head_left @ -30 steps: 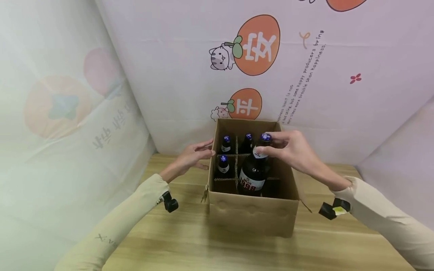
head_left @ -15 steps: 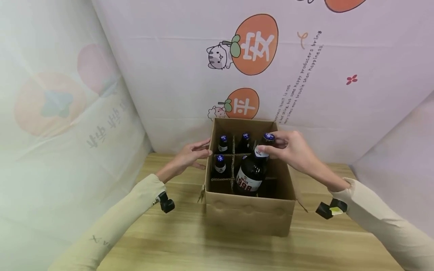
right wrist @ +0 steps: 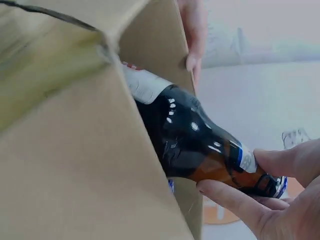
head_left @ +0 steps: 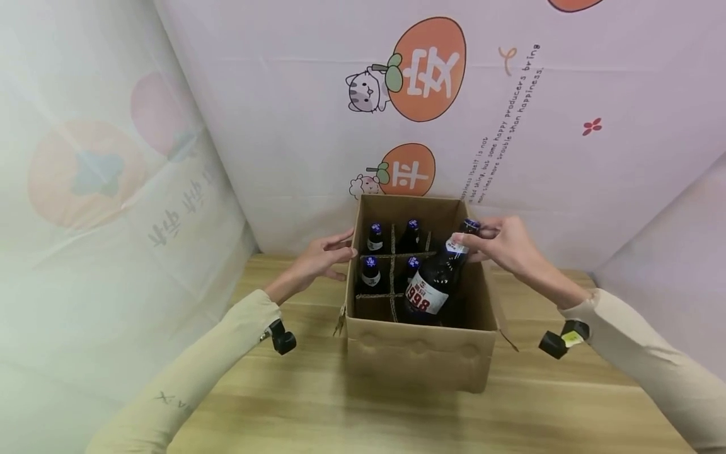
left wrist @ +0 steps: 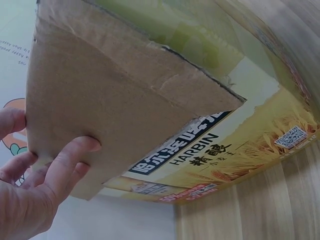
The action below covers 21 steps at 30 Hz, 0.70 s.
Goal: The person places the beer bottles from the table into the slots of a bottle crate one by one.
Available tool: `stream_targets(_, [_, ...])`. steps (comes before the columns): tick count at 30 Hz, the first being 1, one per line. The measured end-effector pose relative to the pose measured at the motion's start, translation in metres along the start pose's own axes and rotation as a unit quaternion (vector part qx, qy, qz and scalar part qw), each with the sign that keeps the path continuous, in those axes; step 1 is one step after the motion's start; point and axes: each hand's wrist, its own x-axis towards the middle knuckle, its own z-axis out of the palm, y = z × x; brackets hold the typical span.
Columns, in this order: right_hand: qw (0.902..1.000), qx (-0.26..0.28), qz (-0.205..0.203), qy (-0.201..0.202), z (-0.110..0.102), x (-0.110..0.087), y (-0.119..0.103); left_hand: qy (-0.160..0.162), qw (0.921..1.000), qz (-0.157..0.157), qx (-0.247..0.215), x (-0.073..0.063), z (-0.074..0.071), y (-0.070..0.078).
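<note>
My right hand (head_left: 507,243) pinches a dark beer bottle (head_left: 442,271) by its neck, thumb on the small neck label. The bottle leans, its blue cap towards the box's right side and its "1998" label (head_left: 425,296) facing me. Its lower end is hidden inside the cardboard box (head_left: 420,359). In the right wrist view the bottle (right wrist: 195,130) slants out past the box wall. My left hand (head_left: 320,258) touches the box's left side with extended fingers. In the left wrist view a finger (left wrist: 75,150) lies against the brown flap (left wrist: 115,95).
Several blue-capped bottles (head_left: 371,274) stand in the box's divided cells, split by cardboard dividers (head_left: 392,277). The box stands on a wood-grain table (head_left: 283,391). Behind it hangs a printed cloth backdrop (head_left: 283,126), with another cloth at the left.
The bottle has swung from nearly upright to a lean, its cap moving right with my right hand. Another blue cap behind it now shows. My left hand stays at the box's side.
</note>
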Motion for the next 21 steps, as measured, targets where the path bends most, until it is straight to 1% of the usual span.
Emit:
stream_targets(3, [0.9982,-0.033,-0.048,-0.013,0.012,-0.009,-0.008,0.002,1.0,-0.001,0.001,0.001,0.001,0.002])
stream_targets(6, [0.9903,-0.074,-0.112,-0.037,0.03,-0.016,-0.015,0.005,1.0,-0.003,0.001,0.001,0.001,0.003])
stream_targets(8, [0.9851,-0.098,-0.133,-0.047,0.04,-0.016,-0.019,0.007,1.0,-0.002,-0.001,0.002,0.001,0.003])
stream_targets(10, [0.9817,-0.117,-0.141,-0.053,0.045,-0.013,-0.022,0.005,1.0,-0.002,0.0,0.002,0.002,0.003])
stream_targets(13, [0.9796,-0.137,-0.131,-0.068,0.048,-0.007,-0.024,0.006,1.0,-0.003,0.002,0.002,0.002,0.003])
stream_targets(17, [0.9745,-0.149,-0.126,-0.111,0.053,0.002,-0.021,0.01,0.9999,-0.003,0.005,0.001,0.0,0.003])
stream_targets(18, [0.9724,-0.15,-0.128,-0.125,0.055,0.004,-0.02,0.01,0.9999,-0.003,0.006,0.001,0.0,0.003])
stream_targets(21, [0.9608,-0.17,-0.148,-0.161,0.065,0.009,-0.012,0.008,0.9999,-0.004,0.004,-0.001,-0.001,0.003])
